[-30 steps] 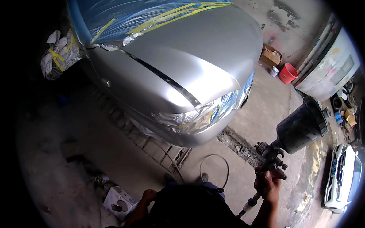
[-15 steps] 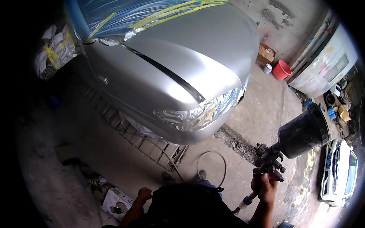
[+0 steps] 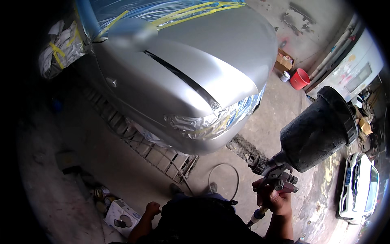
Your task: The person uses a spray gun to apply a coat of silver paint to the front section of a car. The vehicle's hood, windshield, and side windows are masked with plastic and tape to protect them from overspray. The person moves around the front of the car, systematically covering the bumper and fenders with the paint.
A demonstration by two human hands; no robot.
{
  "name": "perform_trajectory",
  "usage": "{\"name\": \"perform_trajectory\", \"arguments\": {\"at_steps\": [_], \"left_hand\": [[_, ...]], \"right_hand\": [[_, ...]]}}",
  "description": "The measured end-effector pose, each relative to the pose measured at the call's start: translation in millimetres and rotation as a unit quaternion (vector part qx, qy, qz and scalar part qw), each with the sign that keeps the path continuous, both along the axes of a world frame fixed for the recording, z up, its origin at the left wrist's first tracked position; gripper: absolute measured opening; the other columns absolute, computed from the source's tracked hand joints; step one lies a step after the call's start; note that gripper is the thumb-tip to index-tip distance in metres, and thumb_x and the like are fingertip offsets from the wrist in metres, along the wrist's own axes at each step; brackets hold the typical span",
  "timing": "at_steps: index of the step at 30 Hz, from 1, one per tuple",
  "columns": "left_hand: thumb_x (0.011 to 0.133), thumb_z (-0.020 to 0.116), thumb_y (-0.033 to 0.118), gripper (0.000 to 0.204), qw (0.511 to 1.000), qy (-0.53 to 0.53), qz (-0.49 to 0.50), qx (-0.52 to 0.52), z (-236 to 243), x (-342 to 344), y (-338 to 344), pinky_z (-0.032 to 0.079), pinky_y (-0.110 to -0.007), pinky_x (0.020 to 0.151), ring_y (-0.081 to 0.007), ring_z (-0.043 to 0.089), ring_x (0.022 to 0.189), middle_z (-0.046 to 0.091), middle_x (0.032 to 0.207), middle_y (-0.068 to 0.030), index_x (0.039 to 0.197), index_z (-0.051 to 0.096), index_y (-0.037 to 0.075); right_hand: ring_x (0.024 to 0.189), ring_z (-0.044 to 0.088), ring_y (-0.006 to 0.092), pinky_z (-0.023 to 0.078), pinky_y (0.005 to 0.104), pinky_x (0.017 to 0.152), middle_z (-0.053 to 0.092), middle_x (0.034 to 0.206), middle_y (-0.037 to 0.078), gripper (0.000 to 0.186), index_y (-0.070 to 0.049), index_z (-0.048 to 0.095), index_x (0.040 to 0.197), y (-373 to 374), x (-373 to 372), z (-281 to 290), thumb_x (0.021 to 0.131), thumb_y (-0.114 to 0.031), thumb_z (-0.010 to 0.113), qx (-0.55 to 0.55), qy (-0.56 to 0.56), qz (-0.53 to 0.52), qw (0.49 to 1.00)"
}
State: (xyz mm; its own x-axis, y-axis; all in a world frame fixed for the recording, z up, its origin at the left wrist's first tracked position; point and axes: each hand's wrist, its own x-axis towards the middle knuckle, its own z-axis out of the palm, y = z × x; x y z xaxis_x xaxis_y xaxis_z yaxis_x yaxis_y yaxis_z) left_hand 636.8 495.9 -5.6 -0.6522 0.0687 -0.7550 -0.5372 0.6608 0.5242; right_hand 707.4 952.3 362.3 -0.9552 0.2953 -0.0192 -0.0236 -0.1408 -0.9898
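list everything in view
Car: 1, silver, upper centre
Film: several, blue and silver, on car
Tape: several, yellow, on film
Box: 1, brown, upper right
Bucket: 1, red, upper right
Can: 1, pale, beside bucket
Parked car: 1, white, right
Clutter: uncounted, mixed, right
Grate: 1, dark, left floor
Hose: 1, grey, floor
Carton: 1, white, lower left
Spray gun: 1, dark, right
Shoes: 2, dark, bottom
Left hand: 1, bare, bottom
Right hand: 1, bare, holding gun

The location is a vehicle paint workshop, as indicated by the silver car body [image 3: 191,73] masked with blue film [image 3: 115,8] and yellow tape [image 3: 113,23], the cup-fed spray gun [image 3: 278,175], and the stained concrete floor [image 3: 280,105] fitted with metal grating [image 3: 159,159].
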Motion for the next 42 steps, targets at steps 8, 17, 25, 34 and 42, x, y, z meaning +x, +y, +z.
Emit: {"name": "perform_trajectory", "arguments": {"at_steps": [8,17,25,34,42], "left_hand": [[0.079,0.056,0.015,0.018,0.994,-0.074,0.084,0.005,-2.7,11.0,4.3,0.050,-0.033,0.048,-0.0211,0.064,0.059,0.060,0.068,-0.0110,0.087,0.060,-0.001],[0.077,0.058,0.016,0.018,0.999,-0.017,0.014,-0.024,-27.8,17.2,2.6,0.048,-0.035,0.053,-0.0213,0.063,0.062,0.061,0.069,-0.0122,0.080,0.062,-0.002],[0.076,0.057,0.018,0.021,0.999,0.023,-0.013,-0.020,-31.5,-23.1,8.7,0.045,-0.037,0.053,-0.0194,0.059,0.058,0.060,0.064,-0.0122,0.071,0.064,-0.001],[0.078,0.059,0.009,0.011,0.957,0.076,-0.280,-0.014,-50.4,-111.3,-121.4,0.048,-0.038,0.050,-0.0226,0.059,0.055,0.058,0.066,-0.0104,0.069,0.058,0.001],[0.078,0.059,0.012,0.014,0.985,0.048,-0.160,0.037,-76.2,-139.8,-148.3,0.048,-0.038,0.052,-0.0228,0.061,0.059,0.058,0.066,-0.0122,0.075,0.058,-0.001]], "right_hand": [[0.056,0.057,0.0134,0.046,0.0268,0.048,0.062,0.096,0.018,0.050,0.009,0.050,0.114,30.7,15.5,-6.8,0.087,-0.032,0.059,-0.026,-0.079,-0.059,0.995],[0.046,0.050,0.0118,0.038,0.0230,0.038,0.061,0.101,0.019,0.033,-0.001,0.051,0.113,55.1,8.8,12.2,0.091,-0.025,0.053,-0.052,-0.069,-0.178,0.980],[0.041,0.050,0.0141,0.035,0.0239,0.033,0.062,0.089,0.020,0.035,-0.003,0.050,0.110,3.9,-33.0,48.7,0.092,-0.032,0.052,-0.008,-0.077,-0.202,0.976],[0.059,0.061,0.0228,0.046,0.0278,0.045,0.059,0.102,0.027,0.046,0.007,0.043,0.121,-105.2,-116.9,102.8,0.092,-0.027,0.050,-0.024,0.054,-0.097,0.994],[0.044,0.052,0.0150,0.039,0.0245,0.036,0.063,0.085,0.019,0.036,0.001,0.052,0.110,-127.9,-83.8,92.4,0.094,-0.031,0.047,0.004,-0.021,-0.275,0.961]]}}
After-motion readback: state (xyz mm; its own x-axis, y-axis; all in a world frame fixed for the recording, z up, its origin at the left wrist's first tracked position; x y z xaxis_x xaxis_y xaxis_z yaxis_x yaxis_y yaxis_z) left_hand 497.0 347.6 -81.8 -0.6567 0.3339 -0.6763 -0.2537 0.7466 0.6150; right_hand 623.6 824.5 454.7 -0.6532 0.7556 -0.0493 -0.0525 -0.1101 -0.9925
